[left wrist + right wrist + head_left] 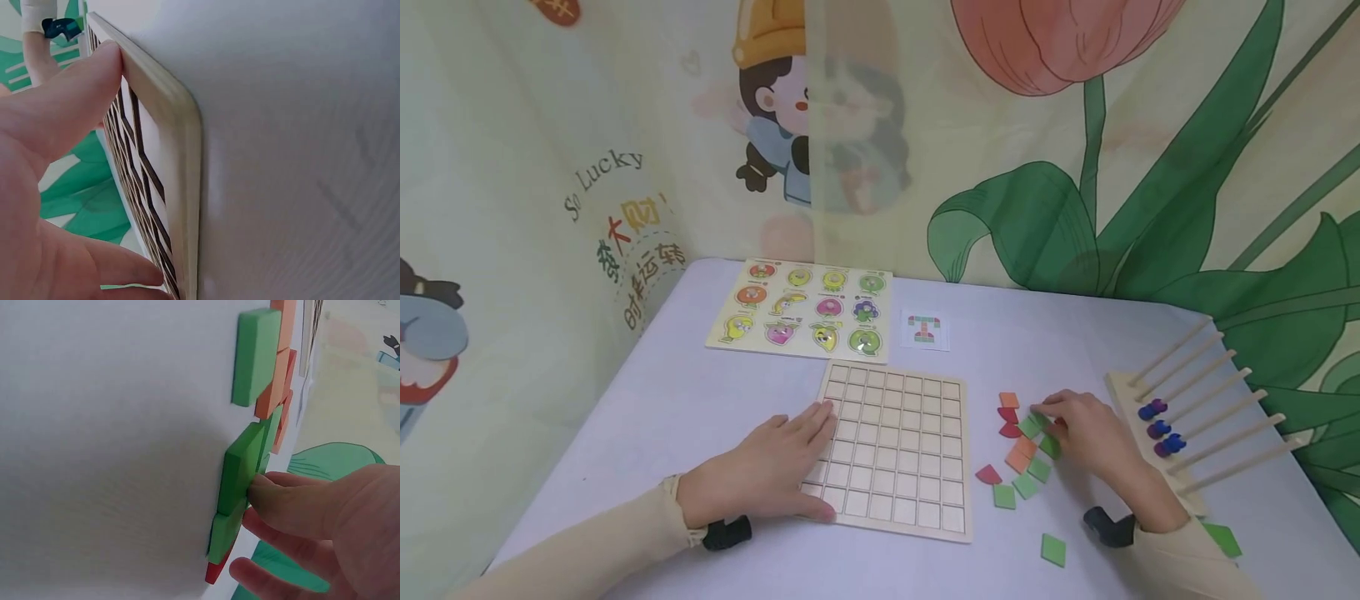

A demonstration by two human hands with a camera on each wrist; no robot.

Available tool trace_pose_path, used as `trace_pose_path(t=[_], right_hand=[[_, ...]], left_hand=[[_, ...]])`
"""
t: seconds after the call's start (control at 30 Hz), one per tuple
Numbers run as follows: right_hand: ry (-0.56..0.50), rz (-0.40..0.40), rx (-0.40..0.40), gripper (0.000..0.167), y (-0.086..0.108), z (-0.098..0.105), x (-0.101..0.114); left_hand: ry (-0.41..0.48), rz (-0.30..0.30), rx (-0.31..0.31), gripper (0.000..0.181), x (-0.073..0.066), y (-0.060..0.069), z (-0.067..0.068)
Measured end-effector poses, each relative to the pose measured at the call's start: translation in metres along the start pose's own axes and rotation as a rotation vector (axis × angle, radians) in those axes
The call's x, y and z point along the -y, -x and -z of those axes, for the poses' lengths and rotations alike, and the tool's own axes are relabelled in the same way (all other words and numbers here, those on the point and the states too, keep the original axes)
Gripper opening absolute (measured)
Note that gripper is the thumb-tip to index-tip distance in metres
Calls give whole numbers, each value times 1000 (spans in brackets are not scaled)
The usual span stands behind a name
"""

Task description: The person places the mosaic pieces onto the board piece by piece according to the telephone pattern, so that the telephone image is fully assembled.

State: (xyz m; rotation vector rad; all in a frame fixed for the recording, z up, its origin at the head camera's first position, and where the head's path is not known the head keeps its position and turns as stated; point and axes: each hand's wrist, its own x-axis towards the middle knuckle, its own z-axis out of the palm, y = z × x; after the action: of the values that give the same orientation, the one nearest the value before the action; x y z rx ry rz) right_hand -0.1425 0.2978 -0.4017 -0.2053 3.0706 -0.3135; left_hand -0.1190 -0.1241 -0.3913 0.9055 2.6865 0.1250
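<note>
A wooden grid board of square cells lies flat on the table. My left hand rests on its left side with fingers spread; in the left wrist view the thumb presses the board's rim. Right of the board, my right hand reaches into a loose group of flat tiles and pinches a green tile between thumb and index finger. Around it lie more green tiles, orange tiles and red curved-edge tiles. The right wrist view shows the thumb against the green pieces.
Behind the board lie a fruit-picture puzzle board and a small card with a tile pattern. On the right stands a wooden rack with upright pegs and blue-purple beads. A lone green tile lies near the front.
</note>
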Motion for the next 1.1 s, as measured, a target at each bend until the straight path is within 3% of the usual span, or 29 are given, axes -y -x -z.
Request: trace_pose_path(t=[0.57, 0.87, 1.1], right_hand=[[1, -10, -5, 32, -4, 0, 2], [54, 25, -70, 32, -3, 2, 6], [66, 48, -118, 29, -7, 11, 28]], left_hand=[[-28, 7, -12, 116, 1, 2, -4], [-31, 11, 5, 116, 2, 1, -5], [-24, 5, 12, 115, 1, 3, -3]])
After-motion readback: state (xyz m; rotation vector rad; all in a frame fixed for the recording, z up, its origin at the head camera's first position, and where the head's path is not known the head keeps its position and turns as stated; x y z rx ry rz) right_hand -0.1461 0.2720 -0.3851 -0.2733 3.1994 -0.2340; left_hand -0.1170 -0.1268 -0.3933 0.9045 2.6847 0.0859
